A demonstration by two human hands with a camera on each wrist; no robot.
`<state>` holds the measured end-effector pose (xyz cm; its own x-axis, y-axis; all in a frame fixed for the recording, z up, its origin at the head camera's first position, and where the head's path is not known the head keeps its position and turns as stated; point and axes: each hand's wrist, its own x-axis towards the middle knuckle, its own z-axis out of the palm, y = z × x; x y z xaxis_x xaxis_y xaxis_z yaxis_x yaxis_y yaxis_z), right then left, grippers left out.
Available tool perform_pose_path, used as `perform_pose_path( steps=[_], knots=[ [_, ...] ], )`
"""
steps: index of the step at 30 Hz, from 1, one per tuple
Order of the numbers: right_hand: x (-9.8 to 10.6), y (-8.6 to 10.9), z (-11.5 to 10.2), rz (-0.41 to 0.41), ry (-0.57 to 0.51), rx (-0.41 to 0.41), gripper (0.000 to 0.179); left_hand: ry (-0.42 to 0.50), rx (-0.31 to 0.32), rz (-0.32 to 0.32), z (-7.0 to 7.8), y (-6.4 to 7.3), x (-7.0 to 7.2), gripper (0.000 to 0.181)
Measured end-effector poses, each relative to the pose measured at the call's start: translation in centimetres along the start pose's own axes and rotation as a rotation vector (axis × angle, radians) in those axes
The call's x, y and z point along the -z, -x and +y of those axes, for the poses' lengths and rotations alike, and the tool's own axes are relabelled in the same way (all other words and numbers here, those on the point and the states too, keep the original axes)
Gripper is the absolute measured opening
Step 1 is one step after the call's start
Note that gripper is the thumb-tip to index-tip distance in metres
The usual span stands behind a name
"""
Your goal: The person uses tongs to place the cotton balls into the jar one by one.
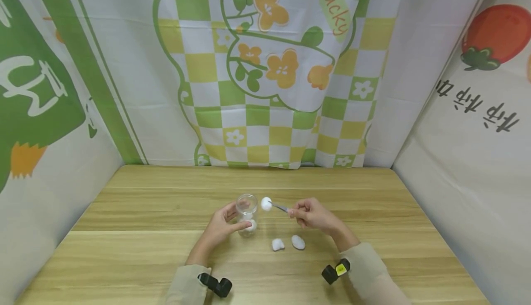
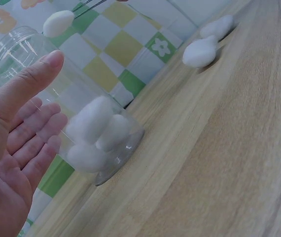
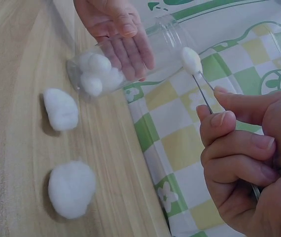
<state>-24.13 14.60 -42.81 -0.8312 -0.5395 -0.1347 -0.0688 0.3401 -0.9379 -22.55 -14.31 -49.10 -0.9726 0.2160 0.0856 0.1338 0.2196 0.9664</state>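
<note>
A clear, lidless jar (image 1: 247,210) stands upright on the table with several cotton balls (image 2: 95,121) at its bottom. My left hand (image 1: 221,225) holds it from the left, thumb across the near side and fingers behind the wall. Between thumb and fingers, my right hand (image 1: 314,215) pinches metal tweezers (image 1: 280,208). Their tips grip one cotton ball (image 3: 191,60), raised just to the right of the jar's mouth. Two more lie on the table right of the jar: one cotton ball (image 1: 278,244), with another cotton ball (image 1: 297,242) beside it.
The wooden table (image 1: 157,194) reaches back to a green and yellow checked curtain (image 1: 257,134). Printed cloth panels stand along its left and right sides. Each sleeve carries a small black wrist camera, one left camera (image 1: 215,285) and one right camera (image 1: 335,271).
</note>
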Motion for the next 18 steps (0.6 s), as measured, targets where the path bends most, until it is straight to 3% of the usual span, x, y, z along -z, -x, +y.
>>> perform_pose_path(
  steps=[13,18],
  knots=[
    [0.1,-0.3,-1.0,0.009,0.014,0.013,0.035,-0.002,-0.003,-0.012,0.2,0.0,0.0,0.061],
    [0.2,-0.3,-1.3,0.005,-0.006,0.016,0.025,-0.003,0.008,-0.009,0.1,0.1,0.1,0.061]
  ],
)
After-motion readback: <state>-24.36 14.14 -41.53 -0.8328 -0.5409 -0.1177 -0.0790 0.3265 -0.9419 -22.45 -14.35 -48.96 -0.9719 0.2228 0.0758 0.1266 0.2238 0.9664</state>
